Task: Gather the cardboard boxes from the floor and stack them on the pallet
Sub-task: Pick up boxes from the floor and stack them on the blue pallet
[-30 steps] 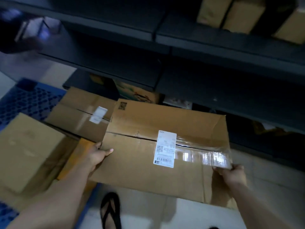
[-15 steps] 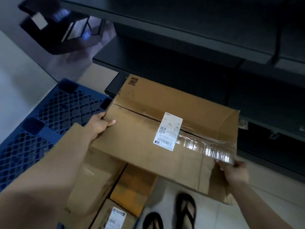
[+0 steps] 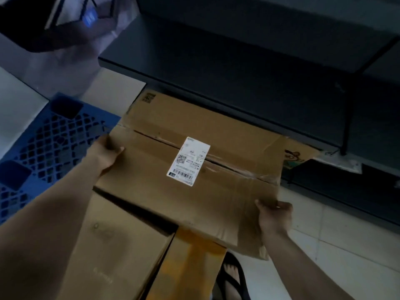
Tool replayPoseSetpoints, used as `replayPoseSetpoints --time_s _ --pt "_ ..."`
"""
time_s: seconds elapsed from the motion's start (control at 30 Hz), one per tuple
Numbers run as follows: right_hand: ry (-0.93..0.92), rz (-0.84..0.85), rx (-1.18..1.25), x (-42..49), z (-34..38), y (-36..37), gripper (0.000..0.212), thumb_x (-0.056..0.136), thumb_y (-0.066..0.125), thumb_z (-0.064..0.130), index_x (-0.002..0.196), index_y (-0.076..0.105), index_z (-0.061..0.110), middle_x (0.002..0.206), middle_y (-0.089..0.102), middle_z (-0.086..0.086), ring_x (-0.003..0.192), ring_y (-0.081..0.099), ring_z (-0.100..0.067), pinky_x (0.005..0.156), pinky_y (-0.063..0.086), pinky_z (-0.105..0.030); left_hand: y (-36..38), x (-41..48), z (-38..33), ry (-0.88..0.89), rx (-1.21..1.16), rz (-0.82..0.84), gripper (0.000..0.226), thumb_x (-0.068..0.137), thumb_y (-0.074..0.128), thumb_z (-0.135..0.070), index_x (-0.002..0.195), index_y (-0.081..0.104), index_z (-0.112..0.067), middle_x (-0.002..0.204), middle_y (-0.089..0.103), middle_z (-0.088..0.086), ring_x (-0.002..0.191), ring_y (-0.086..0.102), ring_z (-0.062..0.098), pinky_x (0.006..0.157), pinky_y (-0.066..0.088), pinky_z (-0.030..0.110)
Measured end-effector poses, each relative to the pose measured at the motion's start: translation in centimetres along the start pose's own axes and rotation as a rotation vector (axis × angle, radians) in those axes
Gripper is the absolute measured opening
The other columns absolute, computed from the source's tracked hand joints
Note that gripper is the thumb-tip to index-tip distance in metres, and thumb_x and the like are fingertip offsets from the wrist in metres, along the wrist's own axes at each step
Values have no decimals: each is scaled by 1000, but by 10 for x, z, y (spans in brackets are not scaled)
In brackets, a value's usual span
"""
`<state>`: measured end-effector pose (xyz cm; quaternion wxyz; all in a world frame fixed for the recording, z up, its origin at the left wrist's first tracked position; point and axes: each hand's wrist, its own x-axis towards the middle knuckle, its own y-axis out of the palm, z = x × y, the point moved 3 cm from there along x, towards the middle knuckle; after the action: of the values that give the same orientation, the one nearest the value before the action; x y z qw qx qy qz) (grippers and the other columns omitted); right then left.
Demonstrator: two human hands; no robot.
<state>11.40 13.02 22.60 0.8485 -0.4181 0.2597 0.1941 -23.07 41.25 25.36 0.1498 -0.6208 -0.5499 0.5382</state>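
I hold a large flat cardboard box (image 3: 216, 135) with a white shipping label (image 3: 188, 161) on top. My left hand (image 3: 104, 154) grips its left edge, thumb on top. My right hand (image 3: 273, 215) grips its near right corner. The box hangs over other boxes on the blue plastic pallet (image 3: 43, 139): a plain brown box (image 3: 116, 245) and a yellow-orange box (image 3: 190, 265) lie beneath its near side.
Dark metal shelving (image 3: 249, 68) runs along the far side, close behind the held box. A printed box (image 3: 296, 156) peeks out under the shelf at right. My sandalled foot (image 3: 231, 276) stands on the tiled floor (image 3: 337, 239) beside the stack.
The box has swung left from over the floor to above the boxes on the pallet. Both hands keep the same hold.
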Motion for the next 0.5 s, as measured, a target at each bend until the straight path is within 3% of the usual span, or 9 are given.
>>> replayPoseSetpoints --time_s 0.1,0.2,0.37,0.5 --pt "56 28 -88 0 -13 36 40 89 61 12 120 41 -2 120 56 -27 106 57 -42 74 45 -41 35 16 23 -48 316 61 109 71 58 -72 152 5 -23 160 5 11 146 10 37 117 16 54" --pt "35 33 -155 -2 -22 52 36 91 57 12 119 39 -4 121 54 -30 106 56 -45 79 48 -46 63 1 32 -46 252 45 118 70 63 -68 151 -12 -24 158 -23 6 147 -17 29 118 2 56" --pt "-24 54 -225 -8 -28 49 37 91 60 17 116 40 -2 121 55 -30 107 57 -45 82 50 -48 72 -6 41 -59 177 4 106 79 61 -59 152 -7 -23 159 -20 8 147 -17 28 116 1 61" --pt "-31 79 -235 -11 -19 42 37 90 62 21 114 45 -2 113 61 -28 102 60 -43 74 49 -42 86 -22 30 -98 157 -20 85 91 48 -50 153 -3 -22 160 -17 7 148 -12 30 116 2 59"
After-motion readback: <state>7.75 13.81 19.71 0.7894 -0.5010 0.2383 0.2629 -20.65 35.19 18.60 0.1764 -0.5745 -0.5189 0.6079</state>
